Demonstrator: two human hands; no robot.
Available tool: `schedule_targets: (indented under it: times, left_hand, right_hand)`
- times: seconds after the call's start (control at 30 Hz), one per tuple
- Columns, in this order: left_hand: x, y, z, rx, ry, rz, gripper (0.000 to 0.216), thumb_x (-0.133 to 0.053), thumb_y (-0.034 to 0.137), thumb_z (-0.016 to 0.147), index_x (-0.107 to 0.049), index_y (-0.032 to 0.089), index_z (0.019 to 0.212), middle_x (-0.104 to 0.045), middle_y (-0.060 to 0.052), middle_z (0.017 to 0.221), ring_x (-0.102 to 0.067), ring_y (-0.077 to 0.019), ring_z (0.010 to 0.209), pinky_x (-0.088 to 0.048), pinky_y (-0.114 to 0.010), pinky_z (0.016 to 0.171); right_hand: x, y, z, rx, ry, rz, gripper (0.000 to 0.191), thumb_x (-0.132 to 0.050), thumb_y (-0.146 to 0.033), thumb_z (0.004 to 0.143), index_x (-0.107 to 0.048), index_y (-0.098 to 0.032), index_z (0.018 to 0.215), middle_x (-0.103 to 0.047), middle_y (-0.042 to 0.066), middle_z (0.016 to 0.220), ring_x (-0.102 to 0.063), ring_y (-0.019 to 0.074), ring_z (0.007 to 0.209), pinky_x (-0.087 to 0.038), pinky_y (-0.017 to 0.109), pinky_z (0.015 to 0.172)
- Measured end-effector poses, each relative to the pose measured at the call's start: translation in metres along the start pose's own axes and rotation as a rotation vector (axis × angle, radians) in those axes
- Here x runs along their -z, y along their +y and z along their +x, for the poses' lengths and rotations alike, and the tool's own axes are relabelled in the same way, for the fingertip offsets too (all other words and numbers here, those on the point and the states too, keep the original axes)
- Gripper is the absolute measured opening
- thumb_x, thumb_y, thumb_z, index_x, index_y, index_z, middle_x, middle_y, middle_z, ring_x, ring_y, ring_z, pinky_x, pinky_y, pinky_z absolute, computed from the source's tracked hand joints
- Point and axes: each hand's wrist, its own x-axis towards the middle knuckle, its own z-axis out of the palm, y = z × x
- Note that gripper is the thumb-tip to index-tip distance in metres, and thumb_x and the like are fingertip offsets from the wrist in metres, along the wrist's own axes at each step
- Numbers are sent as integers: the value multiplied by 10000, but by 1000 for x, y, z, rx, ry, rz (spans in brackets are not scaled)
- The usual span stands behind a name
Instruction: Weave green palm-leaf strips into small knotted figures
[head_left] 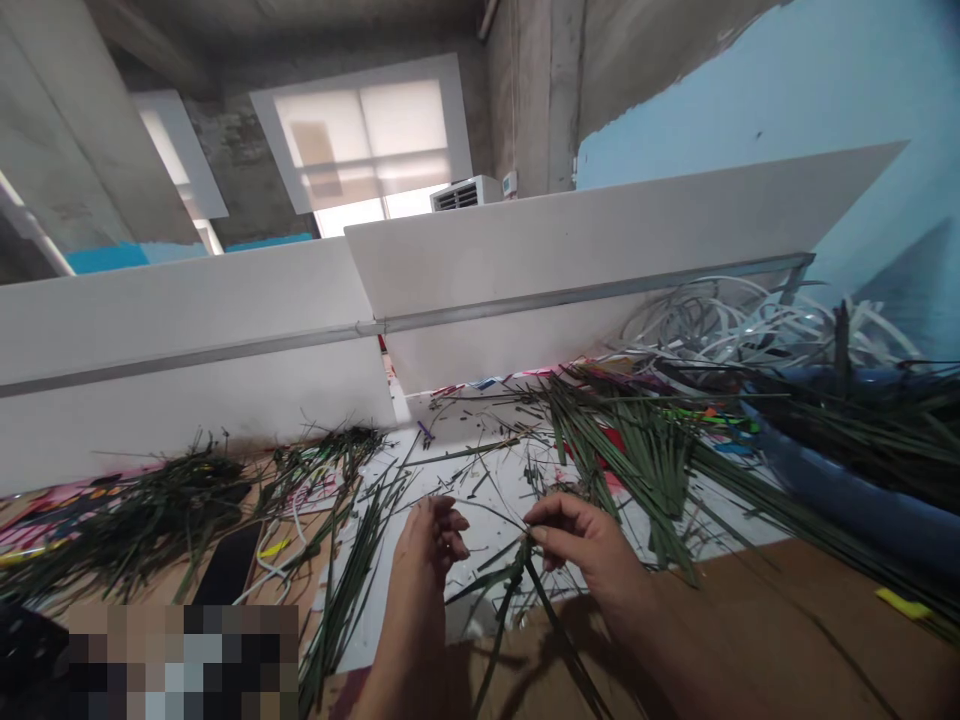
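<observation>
My right hand (581, 540) pinches the top of a small bunch of long green leaf strips (517, 590) that hang down toward me over the table edge. My left hand (431, 545) is just to its left, fingers curled, pinching a thin strand that runs across to the bunch. Both hands hover above a white sheet (491, 490) strewn with loose green blades.
A big pile of green strips (645, 450) lies to the right, another heap (142, 510) to the left. A dark phone (229, 565) and a white cable lie at left. White partition boards (525, 270) stand behind. Coiled white strips (750, 320) and a blue tub (840, 480) are at right.
</observation>
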Motion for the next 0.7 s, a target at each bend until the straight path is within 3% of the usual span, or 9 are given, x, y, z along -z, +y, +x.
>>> schedule_targets:
  times: [0.1, 0.37, 0.6, 0.7]
  left_hand:
    - [3, -3, 6, 102, -58, -32, 533, -668, 677, 703, -613, 172, 863, -640, -16, 676, -540, -124, 482, -425, -265, 528]
    - [-4, -10, -10, 232, -380, 118, 373, -780, 491, 739, -670, 170, 892, -696, -58, 825, -607, -128, 626, -428, -234, 597]
    - [-9, -16, -17, 202, -445, 109, 347, -828, 411, 734, -707, 178, 960, -668, -67, 920, -617, -158, 786, -432, -222, 619]
    - [-11, -24, -15, 237, -398, 31, 421, -882, 381, 665, -686, 189, 985, -657, -29, 850, -609, -130, 694, -428, -208, 576]
  right_hand:
    - [3, 0, 1, -60, -33, 61, 194, -790, -311, 646, -730, -189, 786, -670, 7, 679, -528, 132, 557, -443, 247, 511]
    - [2, -3, -4, -130, -138, 183, 145, -772, -239, 684, -740, -183, 814, -681, -1, 718, -517, 100, 563, -403, 214, 526]
    - [-1, -1, -4, -126, -186, 134, 136, -786, -265, 673, -748, -190, 780, -630, -21, 665, -492, 102, 552, -392, 224, 516]
    - [-3, -1, -5, -108, -181, 98, 178, -807, -312, 668, -759, -197, 795, -628, -19, 668, -495, 113, 575, -389, 236, 538]
